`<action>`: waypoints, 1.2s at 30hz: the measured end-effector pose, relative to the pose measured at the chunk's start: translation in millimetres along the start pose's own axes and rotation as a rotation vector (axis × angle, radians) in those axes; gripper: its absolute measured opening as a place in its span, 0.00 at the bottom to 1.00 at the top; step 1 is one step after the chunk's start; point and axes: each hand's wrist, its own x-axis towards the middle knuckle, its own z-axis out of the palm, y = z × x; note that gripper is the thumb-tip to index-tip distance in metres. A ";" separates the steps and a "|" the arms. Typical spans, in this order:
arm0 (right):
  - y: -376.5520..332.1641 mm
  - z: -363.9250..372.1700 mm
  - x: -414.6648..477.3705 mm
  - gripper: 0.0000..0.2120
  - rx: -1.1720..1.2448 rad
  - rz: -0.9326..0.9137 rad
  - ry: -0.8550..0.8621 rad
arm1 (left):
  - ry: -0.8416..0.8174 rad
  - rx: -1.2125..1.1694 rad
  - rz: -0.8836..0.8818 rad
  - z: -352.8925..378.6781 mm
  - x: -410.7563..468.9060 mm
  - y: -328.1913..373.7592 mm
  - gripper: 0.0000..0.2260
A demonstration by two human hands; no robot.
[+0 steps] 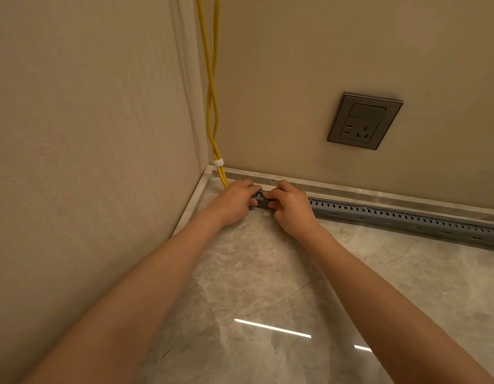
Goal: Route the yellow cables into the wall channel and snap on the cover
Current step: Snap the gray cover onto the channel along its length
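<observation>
Both hands, left [234, 202] and right [288, 207], grip the channel [392, 216] end by the corner; cables [212, 106] hang above

Left hand [234, 202]: bare, seen from the back, knuckles showing.
Right hand [291, 207]: bare, seen from the back, knuckles and thumb showing.
Left forearm [146, 286]: bare and smooth, from the wrist out to the picture edge at 7 o'clock.
Right forearm [378, 286]: bare and smooth, from the wrist out to the picture edge at 5 o'clock.
Fingertips: mostly hidden.
</observation>
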 end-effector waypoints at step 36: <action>8.5 -51.9 -6.4 0.15 -0.323 0.125 -0.368 | -0.226 0.086 -0.017 -27.8 5.6 8.6 0.15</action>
